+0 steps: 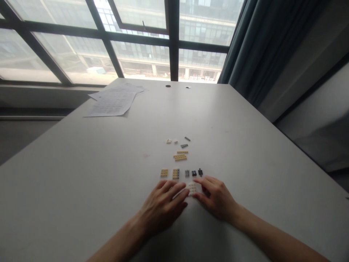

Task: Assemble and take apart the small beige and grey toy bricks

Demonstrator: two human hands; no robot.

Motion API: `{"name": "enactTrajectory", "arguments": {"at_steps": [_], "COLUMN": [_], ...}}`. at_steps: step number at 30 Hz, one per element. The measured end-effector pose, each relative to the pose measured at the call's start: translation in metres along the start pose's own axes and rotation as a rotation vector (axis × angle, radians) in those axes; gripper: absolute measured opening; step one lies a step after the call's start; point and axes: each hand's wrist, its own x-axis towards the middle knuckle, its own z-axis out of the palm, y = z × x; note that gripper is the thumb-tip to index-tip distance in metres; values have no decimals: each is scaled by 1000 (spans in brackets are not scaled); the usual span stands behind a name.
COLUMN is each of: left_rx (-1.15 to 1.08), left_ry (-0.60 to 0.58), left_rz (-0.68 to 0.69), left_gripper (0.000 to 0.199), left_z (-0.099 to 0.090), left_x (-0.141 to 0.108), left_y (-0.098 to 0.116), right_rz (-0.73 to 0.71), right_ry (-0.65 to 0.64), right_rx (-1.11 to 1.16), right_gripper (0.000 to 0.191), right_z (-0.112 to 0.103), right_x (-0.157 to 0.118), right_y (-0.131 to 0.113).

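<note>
A small white studded toy brick plate [192,188] lies on the table between my hands. My right hand [216,196] has its index finger and thumb at the plate's far and near edges, closed around its right side. My left hand [166,202] reaches in with fingers stretched out, the fingertips at the plate's left edge. Just beyond sits a row of pieces: a tan plate [164,173], a tan and grey piece [176,173], a grey piece [187,173], a dark piece with blue [194,173] and a black piece [200,172].
Farther out lie long tan plates [180,157], narrow grey pieces [184,145] and small white pieces [169,141]. Printed sheets [111,103] rest at the table's far left. Beyond the white table [245,145] are a window and a dark curtain [251,54].
</note>
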Motion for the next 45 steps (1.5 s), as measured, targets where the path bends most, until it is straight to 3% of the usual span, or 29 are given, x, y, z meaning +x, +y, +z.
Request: {"name": "enactTrajectory", "arguments": {"at_steps": [5, 8, 15, 22, 26, 30, 45], "left_rx": [-38, -77, -68, 53, 73, 86, 124], "left_ry": [219, 270, 193, 21, -16, -30, -14], "left_rz": [-213, -352, -500, -705, -727, -730, -628], "left_gripper": [20, 16, 17, 32, 40, 40, 31], "left_z": [-17, -23, -11, 5, 17, 24, 30], "left_x": [4, 6, 10, 45, 64, 74, 75], "left_y": [-19, -30, -49, -100, -118, -123, -129], "right_rz": [73, 85, 79, 72, 81, 90, 125], "right_ry": [59, 88, 96, 105, 134, 171, 241], "right_rx": [101, 135, 152, 166, 161, 166, 207], "right_gripper": [24, 22, 20, 19, 17, 17, 16], "right_z": [-4, -5, -4, -3, -2, -3, -1], "right_x": [1, 1, 0, 3, 3, 3, 4], "right_y": [1, 0, -1, -1, 2, 3, 7]}}
